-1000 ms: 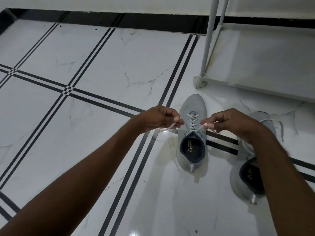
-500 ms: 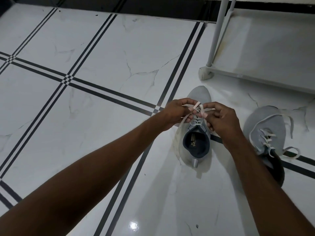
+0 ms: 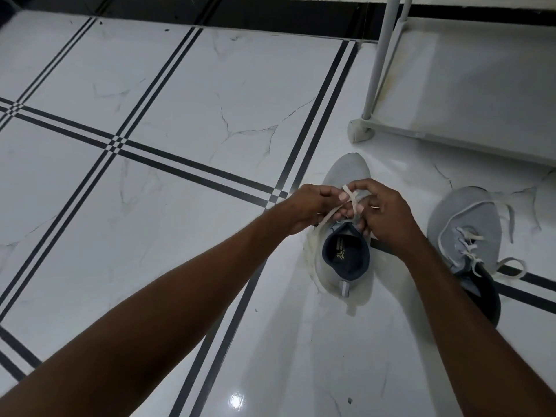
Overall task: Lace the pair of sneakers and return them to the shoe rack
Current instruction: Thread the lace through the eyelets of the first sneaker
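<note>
A grey sneaker point(image 3: 346, 173) with a dark lining stands on the floor, toe pointing away from me. Both hands meet over its tongue. My left hand point(image 3: 307, 206) pinches one end of the white lace point(image 3: 350, 197), and my right hand point(image 3: 382, 209) holds the other end, the two ends crossing between my fingers. The lower eyelets are hidden by my hands. The second grey sneaker point(image 3: 463, 227) lies to the right, its white lace loose and trailing on the floor.
The white shoe rack point(image 3: 469, 85) stands at the upper right, its foot point(image 3: 359, 133) just beyond the sneaker's toe and its lowest shelf bare. The glossy white tiled floor point(image 3: 180, 145) has black stripes. A dark skirting runs along the far wall.
My hands came together from being spread apart pulling the lace ends, and now cross the ends over the tongue. The camera view shifted, bringing the right sneaker into fuller view.
</note>
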